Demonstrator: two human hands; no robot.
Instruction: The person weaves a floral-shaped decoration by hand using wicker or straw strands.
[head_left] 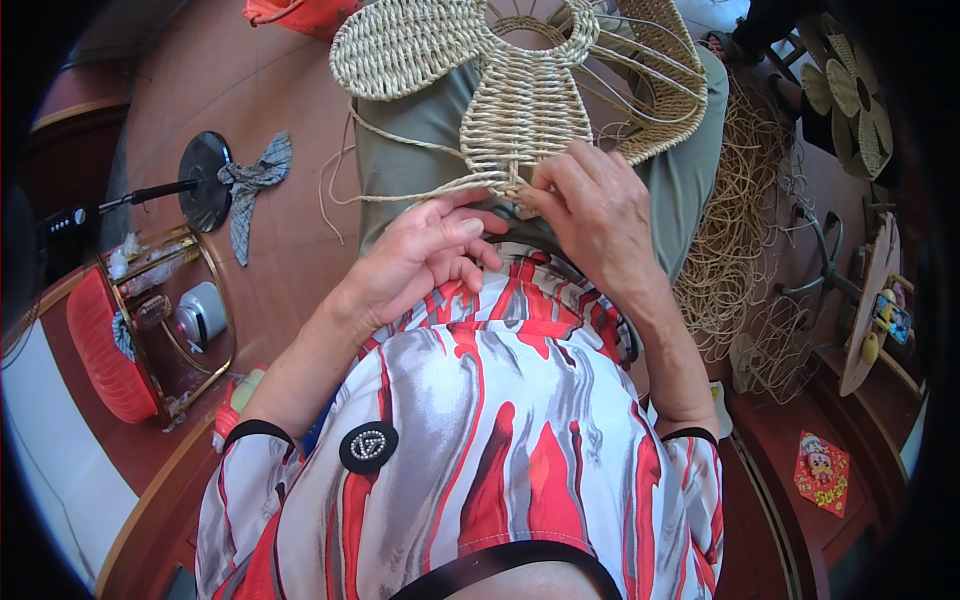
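A flower-shaped piece woven from tan straw cord rests across my lap, with petals around a round opening. At the near tip of its middle petal, my right hand is closed in a pinch on the cord at the edge. Just left of that tip, my left hand is palm up with its fingers loosely curled and apart, gripping nothing I can see. Loose cord strands run left from the tip, passing over or beside the left index finger. The pinched cord end is mostly hidden by the right fingers.
A large heap of loose cord lies on the floor to the right. Further right stand a wheeled chair base and another woven flower piece. On the left are a round black stand base and a gold-framed rack with a red basket.
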